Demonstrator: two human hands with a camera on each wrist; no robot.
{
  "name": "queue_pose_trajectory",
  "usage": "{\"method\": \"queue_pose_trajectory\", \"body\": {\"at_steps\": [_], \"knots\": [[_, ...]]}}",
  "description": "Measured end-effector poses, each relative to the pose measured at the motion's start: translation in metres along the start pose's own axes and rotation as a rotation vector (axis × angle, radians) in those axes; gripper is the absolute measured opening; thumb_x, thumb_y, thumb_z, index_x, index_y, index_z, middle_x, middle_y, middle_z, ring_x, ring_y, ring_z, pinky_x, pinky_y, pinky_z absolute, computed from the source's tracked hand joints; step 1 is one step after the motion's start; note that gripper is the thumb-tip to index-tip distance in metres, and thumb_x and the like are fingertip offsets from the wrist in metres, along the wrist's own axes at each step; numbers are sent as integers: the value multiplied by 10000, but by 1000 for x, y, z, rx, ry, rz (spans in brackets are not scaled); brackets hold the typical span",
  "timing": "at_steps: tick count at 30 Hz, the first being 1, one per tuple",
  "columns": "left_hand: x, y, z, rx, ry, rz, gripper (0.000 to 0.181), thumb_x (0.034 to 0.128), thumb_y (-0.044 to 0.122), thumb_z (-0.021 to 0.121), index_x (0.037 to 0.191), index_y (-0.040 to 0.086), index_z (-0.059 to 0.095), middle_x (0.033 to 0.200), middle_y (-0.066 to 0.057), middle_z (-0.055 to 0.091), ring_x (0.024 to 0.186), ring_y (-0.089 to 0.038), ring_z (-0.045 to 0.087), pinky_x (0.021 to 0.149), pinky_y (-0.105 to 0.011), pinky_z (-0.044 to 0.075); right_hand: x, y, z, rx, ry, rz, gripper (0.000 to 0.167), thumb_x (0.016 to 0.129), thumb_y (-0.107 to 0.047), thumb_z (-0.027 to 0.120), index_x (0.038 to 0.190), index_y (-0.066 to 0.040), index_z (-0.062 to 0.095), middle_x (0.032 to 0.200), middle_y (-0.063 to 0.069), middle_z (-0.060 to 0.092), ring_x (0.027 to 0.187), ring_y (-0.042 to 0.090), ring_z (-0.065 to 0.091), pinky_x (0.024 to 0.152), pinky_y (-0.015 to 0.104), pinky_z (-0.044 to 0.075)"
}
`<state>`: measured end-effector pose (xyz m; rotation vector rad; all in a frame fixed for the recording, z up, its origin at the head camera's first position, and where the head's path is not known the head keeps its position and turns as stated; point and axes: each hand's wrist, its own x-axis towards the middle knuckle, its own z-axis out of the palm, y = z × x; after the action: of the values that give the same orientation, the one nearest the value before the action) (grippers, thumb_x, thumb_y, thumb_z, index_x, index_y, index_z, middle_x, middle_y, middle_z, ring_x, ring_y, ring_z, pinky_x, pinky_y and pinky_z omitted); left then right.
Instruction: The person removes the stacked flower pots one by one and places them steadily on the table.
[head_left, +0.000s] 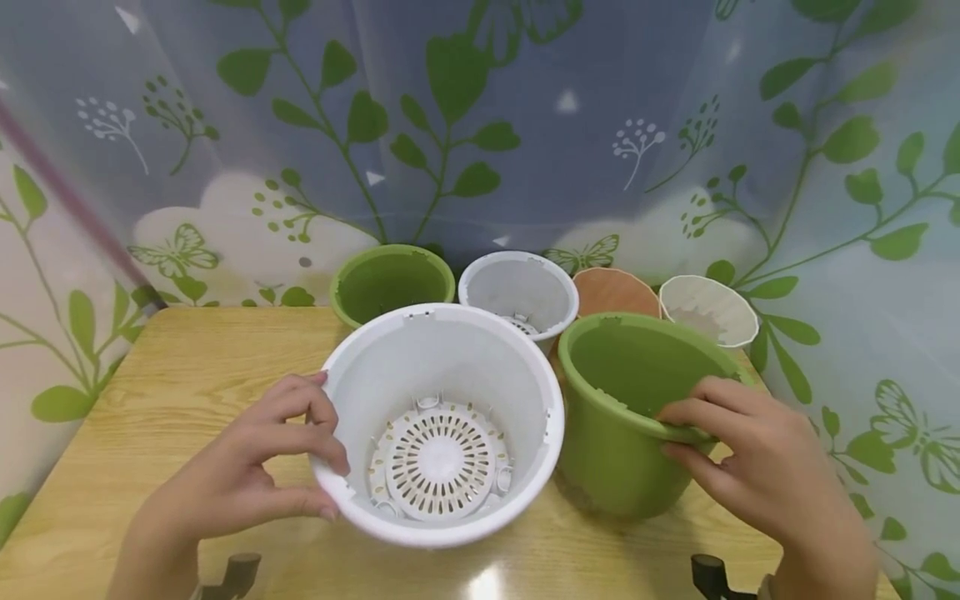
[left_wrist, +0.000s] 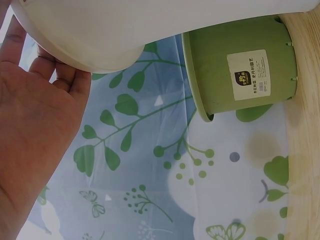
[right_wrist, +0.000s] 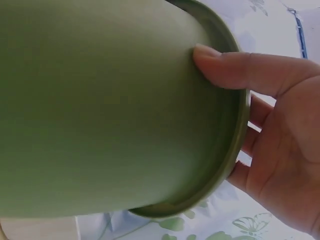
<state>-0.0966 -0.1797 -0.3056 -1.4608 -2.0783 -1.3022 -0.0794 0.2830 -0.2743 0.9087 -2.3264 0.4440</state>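
A large white flower pot [head_left: 442, 333] with a slotted base faces up in the middle of the head view. My left hand [head_left: 258, 446] holds it by the left side of its rim, and the left wrist view shows fingers [left_wrist: 42, 65] at that rim. To its right, a green flower pot [head_left: 622, 467] leans slightly. My right hand [head_left: 757, 458] pinches the near right of its rim. In the right wrist view the thumb [right_wrist: 225, 67] presses on the outer wall while the other fingers reach over the rim. Whether either pot's base touches the table cannot be told.
Along the back of the wooden table [head_left: 202, 383] stand another green pot [head_left: 390, 279], a smaller white pot [head_left: 517, 287], an orange pot [head_left: 615, 292] and a cream pot [head_left: 708, 308]. A leaf-patterned curtain [head_left: 555, 158] hangs behind and beside the table.
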Motion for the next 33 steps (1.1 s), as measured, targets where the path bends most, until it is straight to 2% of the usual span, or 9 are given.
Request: {"method": "queue_pose_trajectory", "body": {"at_steps": [2, 5, 7, 10, 15, 18, 20, 22, 33], "knots": [[1, 1, 0, -7, 2, 8, 309, 715, 275, 873, 934, 161, 688, 970, -5, 505, 1075, -205, 430, 1222, -371, 210, -1, 2, 3, -7, -41, 10, 351, 960, -533, 583, 888, -223, 730, 847, -158, 586, 705, 2, 510, 593, 162, 427], [3, 2, 0, -21, 5, 16, 304, 722, 266, 872, 935, 151, 687, 968, -11, 492, 1093, -210, 424, 1218, -372, 210, -2, 5, 5, -13, -115, 36, 168, 816, -373, 775, 910, -245, 722, 865, -173, 585, 713, -1, 524, 593, 171, 441], [4, 3, 1, -27, 6, 16, 305, 721, 261, 872, 935, 148, 687, 968, -12, 491, 1100, -212, 422, 1218, -371, 208, -3, 5, 5, -7, -148, 41, 246, 699, -223, 820, 915, -262, 712, 879, -186, 585, 702, -7, 523, 588, 165, 440], [4, 3, 1, -31, 7, 15, 306, 720, 259, 873, 935, 147, 686, 967, -12, 490, 1094, -212, 419, 1218, -373, 205, -3, 3, 5, -16, -191, 60, 360, 635, -149, 843, 914, -301, 673, 864, -218, 538, 682, -35, 485, 580, 135, 412], [3, 2, 1, -23, 3, 13, 307, 718, 268, 873, 932, 153, 686, 965, -8, 494, 1077, -208, 420, 1220, -375, 203, -5, -5, 7, -4, -340, 180, 456, 630, -89, 830, 878, -358, 558, 764, -213, 381, 676, -28, 401, 572, 138, 326], [2, 1, 1, -21, 4, 6, 305, 719, 274, 872, 929, 156, 686, 965, -5, 497, 1074, -204, 421, 1222, -375, 202, -4, -8, 11, 43, -466, 252, 473, 656, -91, 831, 861, -371, 510, 732, -203, 355, 670, -25, 402, 581, 175, 331], [2, 1, 0, -23, 6, 8, 305, 719, 274, 872, 929, 154, 687, 965, -7, 499, 1075, -204, 422, 1221, -375, 201, -3, -10, 14, 66, -516, 268, 464, 678, -114, 839, 855, -374, 497, 722, -204, 354, 656, -28, 405, 577, 180, 337], [2, 2, 0, -31, 7, 9, 306, 718, 270, 873, 929, 151, 687, 966, -10, 499, 1084, -208, 423, 1221, -375, 199, -1, -11, 17, 83, -537, 268, 459, 689, -120, 836, 850, -371, 488, 714, -204, 351, 652, -27, 406, 580, 182, 341], [1, -1, 1, -8, 3, 9, 310, 714, 279, 872, 932, 159, 688, 975, -2, 509, 1065, -197, 425, 1226, -372, 206, 0, -12, 22, 78, -539, 273, 464, 705, -112, 850, 863, -351, 486, 728, -181, 374, 681, -3, 418, 610, 192, 356]]}}
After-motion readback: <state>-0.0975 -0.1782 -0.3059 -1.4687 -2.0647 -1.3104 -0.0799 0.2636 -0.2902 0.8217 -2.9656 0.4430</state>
